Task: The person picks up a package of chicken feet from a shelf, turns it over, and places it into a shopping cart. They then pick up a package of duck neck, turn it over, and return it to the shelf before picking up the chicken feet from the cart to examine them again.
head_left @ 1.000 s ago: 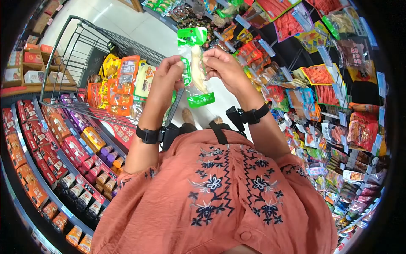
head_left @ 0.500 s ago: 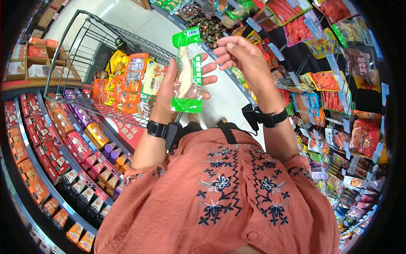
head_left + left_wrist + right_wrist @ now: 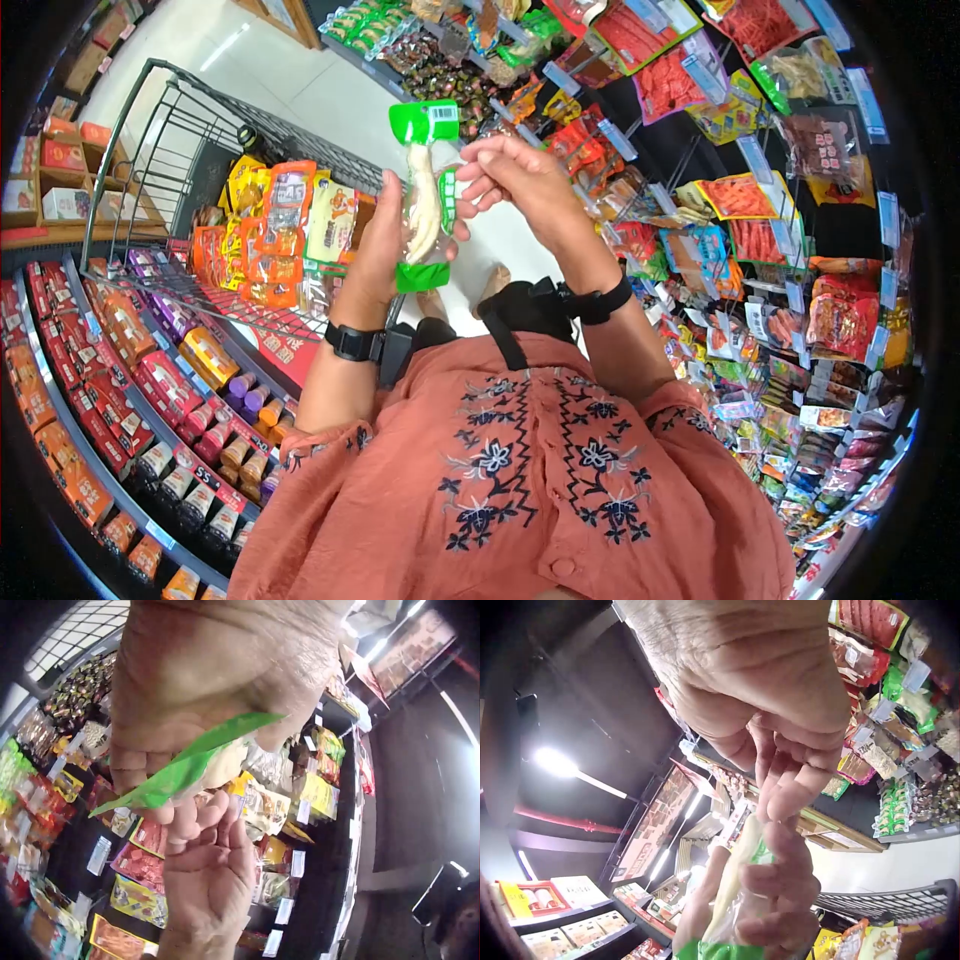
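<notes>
A clear sealed snack packet [image 3: 422, 205] with bright green ends holds a long, pale piece of food. My left hand [image 3: 378, 245] holds it upright, thumb along the near side and fingers bent behind and around the far edge. Seen from the right wrist, those left fingers [image 3: 776, 889] wrap round the packet [image 3: 731, 896]. My right hand [image 3: 530, 185] is beside the packet's upper right edge, its fingers loosely bent and fingertips close to the plastic. In the left wrist view the packet [image 3: 176, 776] lies across my left palm, with the right hand [image 3: 210, 881] facing it.
To the left stands a wire shopping cart [image 3: 150, 200] with orange and yellow snack bags [image 3: 275, 235] inside. Shelves of jars and boxes [image 3: 110, 380] run below it. On the right, a rack of hanging snack packs [image 3: 750, 200] has protruding price tags. Tiled floor [image 3: 300, 75] shows ahead.
A second ago both hands pinched the packet's sides. Then the right hand moved away while the packet lay on the spread left hand. Now the right hand has come back close beside it.
</notes>
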A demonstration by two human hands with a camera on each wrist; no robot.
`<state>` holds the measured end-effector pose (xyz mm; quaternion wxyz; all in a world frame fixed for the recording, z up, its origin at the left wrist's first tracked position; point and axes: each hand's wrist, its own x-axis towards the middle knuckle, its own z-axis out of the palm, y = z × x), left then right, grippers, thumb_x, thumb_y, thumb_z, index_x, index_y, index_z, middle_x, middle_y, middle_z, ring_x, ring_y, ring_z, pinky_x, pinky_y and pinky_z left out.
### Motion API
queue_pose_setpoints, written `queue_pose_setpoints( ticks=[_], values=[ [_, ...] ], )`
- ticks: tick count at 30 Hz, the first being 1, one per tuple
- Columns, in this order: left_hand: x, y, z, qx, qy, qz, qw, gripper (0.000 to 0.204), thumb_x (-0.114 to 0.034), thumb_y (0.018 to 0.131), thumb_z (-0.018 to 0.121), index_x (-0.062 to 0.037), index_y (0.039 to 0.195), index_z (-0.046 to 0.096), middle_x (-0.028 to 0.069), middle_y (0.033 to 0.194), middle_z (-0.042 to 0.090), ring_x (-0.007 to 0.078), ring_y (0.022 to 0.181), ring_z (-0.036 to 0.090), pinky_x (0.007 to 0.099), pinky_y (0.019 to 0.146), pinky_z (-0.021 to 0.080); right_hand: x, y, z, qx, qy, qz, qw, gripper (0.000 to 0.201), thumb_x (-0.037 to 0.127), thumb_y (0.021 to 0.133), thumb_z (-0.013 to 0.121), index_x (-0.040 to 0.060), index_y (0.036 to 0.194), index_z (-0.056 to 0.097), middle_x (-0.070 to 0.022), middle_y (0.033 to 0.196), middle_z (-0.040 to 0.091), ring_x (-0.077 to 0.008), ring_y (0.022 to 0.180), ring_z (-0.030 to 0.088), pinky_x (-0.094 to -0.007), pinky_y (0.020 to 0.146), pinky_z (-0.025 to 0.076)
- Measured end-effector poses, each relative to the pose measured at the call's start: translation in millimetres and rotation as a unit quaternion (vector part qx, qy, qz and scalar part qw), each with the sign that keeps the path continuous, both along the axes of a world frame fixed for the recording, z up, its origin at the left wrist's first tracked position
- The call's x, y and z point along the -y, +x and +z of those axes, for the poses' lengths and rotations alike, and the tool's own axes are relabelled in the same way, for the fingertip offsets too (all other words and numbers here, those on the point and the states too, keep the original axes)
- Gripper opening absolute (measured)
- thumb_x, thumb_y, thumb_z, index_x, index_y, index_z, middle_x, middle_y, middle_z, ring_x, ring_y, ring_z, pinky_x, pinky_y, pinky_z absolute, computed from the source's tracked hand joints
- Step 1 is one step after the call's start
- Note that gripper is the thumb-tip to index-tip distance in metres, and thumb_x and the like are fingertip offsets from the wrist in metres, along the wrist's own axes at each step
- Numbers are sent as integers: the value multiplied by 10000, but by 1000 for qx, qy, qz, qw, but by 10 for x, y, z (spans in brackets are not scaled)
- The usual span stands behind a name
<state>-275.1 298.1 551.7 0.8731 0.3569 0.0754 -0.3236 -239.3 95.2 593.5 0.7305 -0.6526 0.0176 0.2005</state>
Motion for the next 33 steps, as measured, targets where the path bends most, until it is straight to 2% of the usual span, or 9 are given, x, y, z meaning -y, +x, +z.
queue_pose_setpoints(
  ticks=[6,7,10,11,18,23,26,29,33],
  values=[
    [207,179,-145,67,215,-28,974,616,-543,1036,307,-80,1419,440,44,1117,632,118,873,591,268,694,483,27,233,-175,-25,22,42,999,364,286,981,594,-2,1202,566,-88,997,676,-141,816,664,-280,703,545],
    [238,210,-88,94,265,-32,959,567,-464,1038,392,-52,1426,435,69,1199,596,138,991,576,300,813,482,29,288,-230,-20,-6,47,999,357,295,972,607,3,1173,572,-77,977,672,-132,800,657,-268,674,538],
    [407,328,-436,277,445,15,852,561,-381,1018,495,-16,1436,414,111,1245,567,189,1100,559,322,920,466,95,501,-480,-18,-71,64,995,334,308,949,633,11,1097,587,-54,924,663,-111,756,643,-243,600,521],
    [429,346,-519,208,438,-16,874,614,-317,977,588,30,1441,384,169,1283,547,248,1191,529,345,1006,427,147,585,-606,-25,-79,68,994,323,301,945,632,10,1078,589,-52,909,662,-109,743,641,-240,585,518],
    [1022,911,-701,254,549,68,793,807,-354,860,735,70,1436,361,283,1362,483,349,1242,513,410,1050,399,603,1173,-999,-77,-87,25,993,275,153,917,550,4,1142,600,-75,940,672,-145,744,670,-263,581,532],
    [1425,1483,-916,282,574,44,767,825,-305,831,738,21,1463,318,269,1231,528,427,1129,558,443,911,491,916,1601,-1135,-101,-54,-38,993,258,125,920,531,-9,1130,597,-102,942,671,-174,737,683,-284,623,560],
    [1593,1796,-1176,293,561,33,774,743,-278,846,721,20,1431,373,274,1188,570,430,1077,592,437,901,497,1107,1907,-1333,-106,-82,-38,990,222,136,926,533,-21,1072,590,-116,912,670,-182,746,689,-304,629,576],
    [1723,2097,-1518,273,492,74,823,643,-273,878,707,19,1384,439,173,973,624,286,887,631,375,791,513,1278,2106,-1547,-116,-49,-47,991,226,175,936,540,-19,1046,579,-111,892,664,-169,727,678,-298,639,582],
    [1730,2374,-1771,186,432,39,882,570,-297,905,690,53,1308,490,83,871,607,159,776,586,294,688,487,1429,2313,-1711,-126,-64,-35,989,286,195,945,533,-31,1117,566,-129,946,659,-186,787,687,-312,660,584]
  ],
)
